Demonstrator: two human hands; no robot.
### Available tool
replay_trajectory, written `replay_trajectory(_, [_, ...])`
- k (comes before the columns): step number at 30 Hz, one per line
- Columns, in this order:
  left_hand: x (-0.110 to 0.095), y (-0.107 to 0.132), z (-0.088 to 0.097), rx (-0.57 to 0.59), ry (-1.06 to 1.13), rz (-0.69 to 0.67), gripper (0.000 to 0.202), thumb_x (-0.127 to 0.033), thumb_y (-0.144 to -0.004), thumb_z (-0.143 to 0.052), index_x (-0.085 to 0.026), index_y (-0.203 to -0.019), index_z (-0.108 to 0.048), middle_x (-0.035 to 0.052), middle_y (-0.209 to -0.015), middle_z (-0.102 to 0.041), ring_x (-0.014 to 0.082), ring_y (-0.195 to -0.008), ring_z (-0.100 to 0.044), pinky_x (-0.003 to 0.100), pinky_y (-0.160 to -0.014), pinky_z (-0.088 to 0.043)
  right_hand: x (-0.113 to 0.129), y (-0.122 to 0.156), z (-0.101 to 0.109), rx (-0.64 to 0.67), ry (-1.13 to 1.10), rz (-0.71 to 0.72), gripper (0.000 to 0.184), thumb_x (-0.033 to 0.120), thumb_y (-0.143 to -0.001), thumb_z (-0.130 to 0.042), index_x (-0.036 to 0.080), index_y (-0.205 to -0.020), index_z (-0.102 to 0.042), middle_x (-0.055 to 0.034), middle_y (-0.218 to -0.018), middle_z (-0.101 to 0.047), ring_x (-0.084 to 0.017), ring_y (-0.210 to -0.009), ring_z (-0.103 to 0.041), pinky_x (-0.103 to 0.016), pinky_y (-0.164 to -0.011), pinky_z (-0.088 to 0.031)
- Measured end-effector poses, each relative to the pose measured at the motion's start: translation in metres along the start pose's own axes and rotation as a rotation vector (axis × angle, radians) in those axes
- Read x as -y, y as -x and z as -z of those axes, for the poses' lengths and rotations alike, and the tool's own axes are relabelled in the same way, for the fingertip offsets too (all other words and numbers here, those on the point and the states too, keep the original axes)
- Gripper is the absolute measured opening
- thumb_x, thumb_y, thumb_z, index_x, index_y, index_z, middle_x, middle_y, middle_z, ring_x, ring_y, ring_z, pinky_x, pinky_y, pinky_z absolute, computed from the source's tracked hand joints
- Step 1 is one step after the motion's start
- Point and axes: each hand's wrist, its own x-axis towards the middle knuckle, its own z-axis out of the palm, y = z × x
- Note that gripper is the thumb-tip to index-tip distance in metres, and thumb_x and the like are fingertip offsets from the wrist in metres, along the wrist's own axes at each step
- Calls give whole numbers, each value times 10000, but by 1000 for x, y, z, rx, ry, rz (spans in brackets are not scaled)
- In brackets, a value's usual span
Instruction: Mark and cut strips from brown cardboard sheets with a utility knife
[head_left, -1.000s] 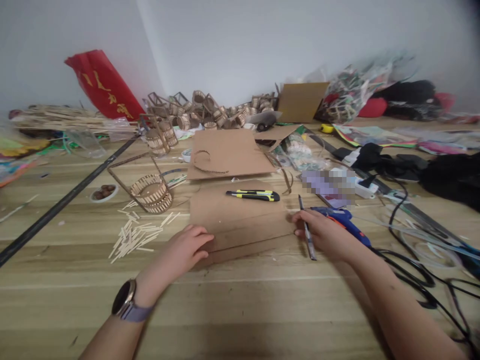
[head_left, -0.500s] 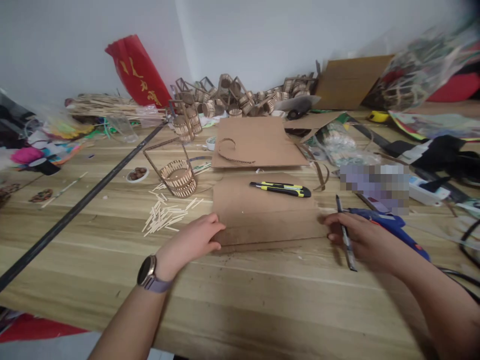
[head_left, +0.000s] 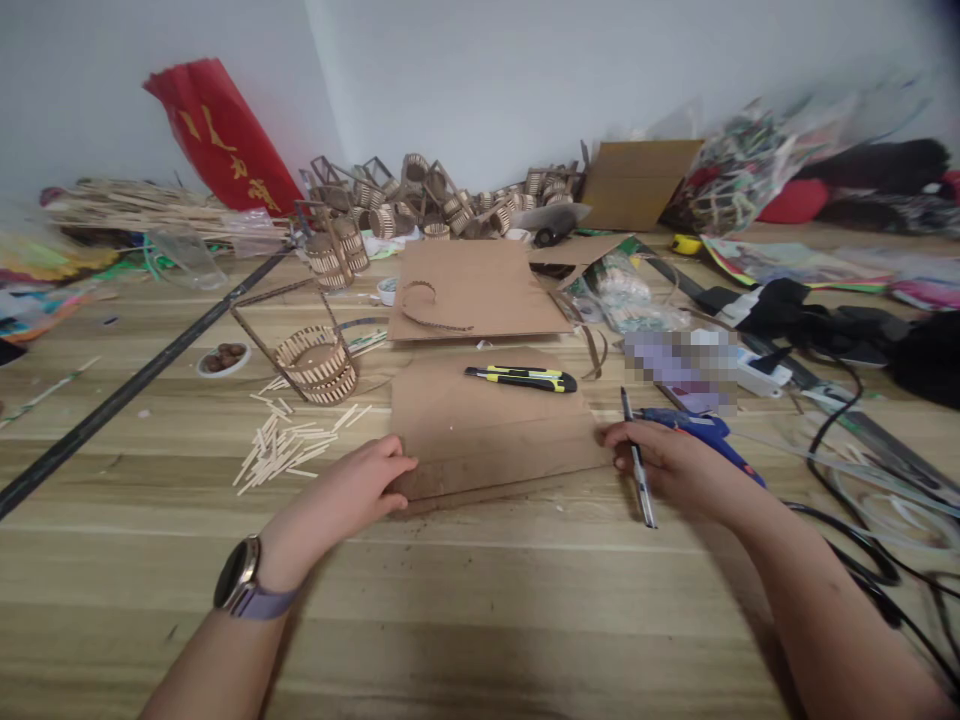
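Note:
My left hand [head_left: 352, 491] grips the near-left corner of a brown cardboard sheet [head_left: 491, 430] that lies flat on the wooden table [head_left: 480, 600]. A watch sits on that wrist. My right hand [head_left: 667, 463] is closed around a thin dark pen [head_left: 638, 462] and touches the sheet's right edge. A yellow and black utility knife [head_left: 521, 378] lies on the far part of the sheet. A blue glue gun [head_left: 701, 432] lies just beyond my right hand.
A second cardboard sheet [head_left: 476, 290] lies behind the first. A small stick basket [head_left: 315, 365] and several loose sticks [head_left: 285, 445] lie to the left. Black cables [head_left: 855, 530] trail at right. A long black rod [head_left: 127, 385], a red bag [head_left: 221, 140] and stick frames fill the back.
The view has swung back to the left; both hands stay on the cardboard sheet's near corners, the right still holding the pen.

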Motion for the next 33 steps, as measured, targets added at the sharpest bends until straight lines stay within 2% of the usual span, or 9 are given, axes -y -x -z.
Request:
replay_trajectory(4, [1, 0, -1, -2, -2, -6, 360, -219, -859, -573, -203, -1210, -655, 74, -1118, -604, 222, -1018, -595, 321, -888, -476, 0, 1, 0, -2, -10, 8, 106, 197, -798, -511, 253, -849, -585, -52, -874, -688, -231, -832, -647, -361, -749, -514])
replay_trajectory(13, [-3, 1, 1, 28, -5, 12, 334, -182, -849, -591, -186, -1175, -665, 83, -1119, -592, 226, -1028, -592, 331, -908, -477, -6, 1, -2, 15, -40, -5, 156, 162, -789, -509, 241, -890, -598, -45, -922, -690, -213, -866, -652, -343, -780, -510])
replay_trajectory(20, [-1, 1, -1, 22, 2, 7, 343, -167, -848, -592, -195, -1183, -658, 78, -1150, -596, 219, -1036, -596, 327, -902, -484, -2, 1, -1, -10, -48, 29, 166, 153, -792, -498, 236, -885, -608, -41, -877, -685, -208, -813, -647, -330, -743, -501])
replay_trajectory(24, [2, 0, -4, 19, -3, 9, 348, -155, -841, -606, -195, -1182, -662, 80, -1154, -595, 222, -1037, -595, 331, -906, -480, -1, 0, 0, -18, -58, 40, 160, 131, -773, -515, 233, -852, -609, -35, -828, -674, -208, -780, -633, -327, -718, -485])
replay_trajectory(33, [3, 1, -6, 9, -23, 6, 339, -163, -848, -598, -209, -1177, -665, 79, -1169, -593, 232, -1058, -588, 328, -904, -473, 0, 0, 1, 7, -63, 32, 122, 163, -788, -527, 237, -851, -602, -47, -877, -680, -213, -823, -633, -340, -749, -488])
